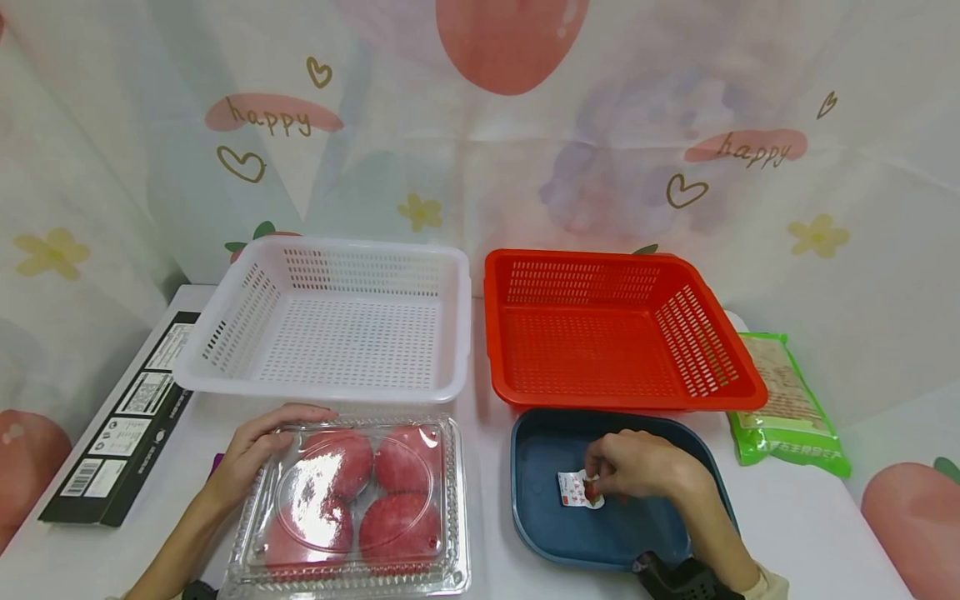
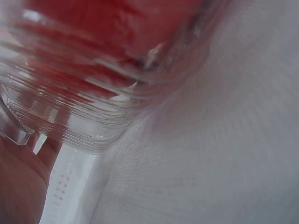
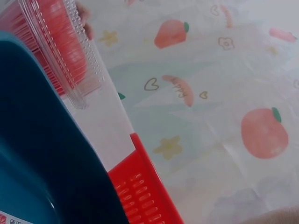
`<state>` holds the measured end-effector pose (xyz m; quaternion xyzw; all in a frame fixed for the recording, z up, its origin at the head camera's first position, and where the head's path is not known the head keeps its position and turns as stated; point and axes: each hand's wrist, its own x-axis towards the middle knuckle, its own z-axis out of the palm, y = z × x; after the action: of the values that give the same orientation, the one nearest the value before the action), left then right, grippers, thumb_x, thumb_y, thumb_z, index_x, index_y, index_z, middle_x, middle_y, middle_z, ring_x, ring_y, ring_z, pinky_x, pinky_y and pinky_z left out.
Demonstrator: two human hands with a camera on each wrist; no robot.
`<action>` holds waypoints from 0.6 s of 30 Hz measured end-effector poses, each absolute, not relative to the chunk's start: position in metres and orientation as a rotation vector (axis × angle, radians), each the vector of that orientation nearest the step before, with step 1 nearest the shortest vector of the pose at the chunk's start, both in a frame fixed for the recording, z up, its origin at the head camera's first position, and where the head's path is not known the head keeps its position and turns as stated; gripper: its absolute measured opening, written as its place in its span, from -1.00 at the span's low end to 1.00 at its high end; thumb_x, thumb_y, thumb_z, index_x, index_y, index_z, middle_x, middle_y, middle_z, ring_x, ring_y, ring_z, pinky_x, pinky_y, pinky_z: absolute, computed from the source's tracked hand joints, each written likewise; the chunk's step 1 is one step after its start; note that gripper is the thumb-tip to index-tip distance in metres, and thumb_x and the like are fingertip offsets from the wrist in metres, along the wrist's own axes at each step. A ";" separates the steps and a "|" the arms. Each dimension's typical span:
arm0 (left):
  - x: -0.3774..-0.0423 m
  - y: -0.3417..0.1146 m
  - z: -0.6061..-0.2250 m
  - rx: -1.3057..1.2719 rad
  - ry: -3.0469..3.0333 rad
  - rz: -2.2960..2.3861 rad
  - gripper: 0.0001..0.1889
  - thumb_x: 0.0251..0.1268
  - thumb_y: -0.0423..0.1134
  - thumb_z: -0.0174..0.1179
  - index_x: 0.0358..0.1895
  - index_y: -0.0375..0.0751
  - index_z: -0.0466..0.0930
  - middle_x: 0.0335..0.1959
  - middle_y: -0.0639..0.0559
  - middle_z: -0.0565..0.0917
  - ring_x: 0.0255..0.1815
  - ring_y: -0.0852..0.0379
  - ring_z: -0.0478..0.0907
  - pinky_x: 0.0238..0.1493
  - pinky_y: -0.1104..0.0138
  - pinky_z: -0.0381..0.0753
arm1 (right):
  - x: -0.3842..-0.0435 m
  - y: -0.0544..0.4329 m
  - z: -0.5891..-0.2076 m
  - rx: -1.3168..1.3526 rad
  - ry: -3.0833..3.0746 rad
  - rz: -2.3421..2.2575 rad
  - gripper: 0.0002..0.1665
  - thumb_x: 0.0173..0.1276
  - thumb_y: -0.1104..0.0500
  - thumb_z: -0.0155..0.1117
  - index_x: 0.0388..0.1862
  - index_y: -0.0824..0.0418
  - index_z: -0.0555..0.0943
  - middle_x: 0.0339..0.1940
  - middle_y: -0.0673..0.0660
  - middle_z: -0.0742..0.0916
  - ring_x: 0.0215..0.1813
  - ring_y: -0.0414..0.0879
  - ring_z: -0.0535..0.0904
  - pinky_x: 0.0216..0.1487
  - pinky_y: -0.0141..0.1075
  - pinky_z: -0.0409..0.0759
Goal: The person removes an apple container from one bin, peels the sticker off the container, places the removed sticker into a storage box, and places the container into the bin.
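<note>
A clear plastic clamshell box [image 1: 456, 500] with several round red fruits [image 1: 401, 525] inside stands at the front, left of centre. My left hand [image 1: 255, 450] holds it by the back left corner, fingers over the lid's edge; the left wrist view catches the ribbed side close up, beside that hand [image 2: 21, 182]. To the right, a dark blue tray [image 1: 543, 450] lies on the table. Inside it, my right hand [image 1: 645, 467] pinches a small white packet [image 1: 573, 490] with red print and a brownish-red part. The fingertips partly cover this packet.
Behind these are a white slotted basket [image 1: 345, 342] and a red slotted basket [image 1: 577, 350], side by side. A green-edged bag [image 1: 795, 408] lies at the right, a long black box [image 1: 123, 425] at the left. A printed cloth [image 1: 480, 175] hangs behind the table.
</note>
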<state>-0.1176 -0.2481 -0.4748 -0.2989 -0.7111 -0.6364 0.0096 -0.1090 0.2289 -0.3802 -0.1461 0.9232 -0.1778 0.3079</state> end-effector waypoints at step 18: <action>-0.118 -0.249 -0.475 -0.933 -2.223 -1.996 -0.57 0.28 -0.60 -0.28 0.11 -0.49 0.50 0.15 0.21 0.63 0.23 0.33 0.50 0.21 0.54 0.42 | -0.108 0.225 -0.383 -0.318 2.504 -0.332 -0.80 0.12 0.08 0.46 -0.24 0.02 0.78 -0.52 -0.12 0.67 -0.42 -0.21 0.46 -0.41 -0.32 0.45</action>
<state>-0.1177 -0.2486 -0.4751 -0.2980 -0.7102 -0.6378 0.0059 -0.1076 0.2247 -0.3828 -0.1193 0.9402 -0.1248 0.2937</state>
